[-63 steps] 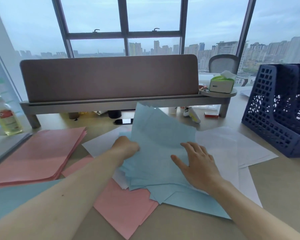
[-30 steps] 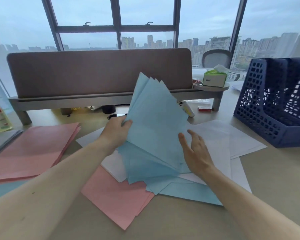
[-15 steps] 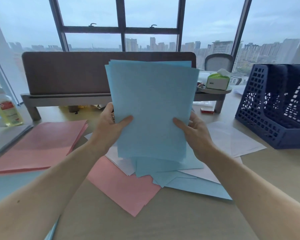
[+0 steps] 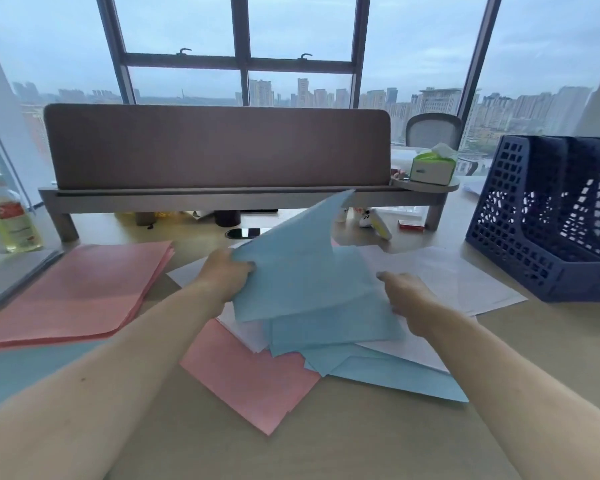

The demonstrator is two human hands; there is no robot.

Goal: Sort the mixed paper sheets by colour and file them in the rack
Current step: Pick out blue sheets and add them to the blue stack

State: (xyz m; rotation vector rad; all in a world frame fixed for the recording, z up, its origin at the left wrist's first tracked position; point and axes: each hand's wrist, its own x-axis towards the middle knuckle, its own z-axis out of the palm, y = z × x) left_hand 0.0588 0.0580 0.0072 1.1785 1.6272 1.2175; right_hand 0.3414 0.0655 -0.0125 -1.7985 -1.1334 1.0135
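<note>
My left hand (image 4: pixel 226 271) grips a bundle of blue sheets (image 4: pixel 298 268) by its left edge, tilted low over the mixed pile at the desk's centre. My right hand (image 4: pixel 404 299) lies on the pile just right of the bundle, fingers reaching toward it; its grip is hidden. More blue sheets (image 4: pixel 388 372), loose pink sheets (image 4: pixel 250 379) and white sheets (image 4: pixel 447 278) lie beneath. A sorted pink stack (image 4: pixel 73 292) sits at the left. The dark blue file rack (image 4: pixel 551 216) stands at the right with its slots showing no paper.
A brown desk divider (image 4: pixel 215 147) on a grey shelf runs across the back. A tissue box (image 4: pixel 432 166) sits on the shelf's right end. A bottle of yellow liquid (image 4: pixel 11 220) stands far left. A blue sheet (image 4: pixel 18 372) lies at the front left.
The blue bundle, held upright in both hands half a second ago, has dropped and tilted down toward the pile. My right hand has come off its edge and lowered to the sheets.
</note>
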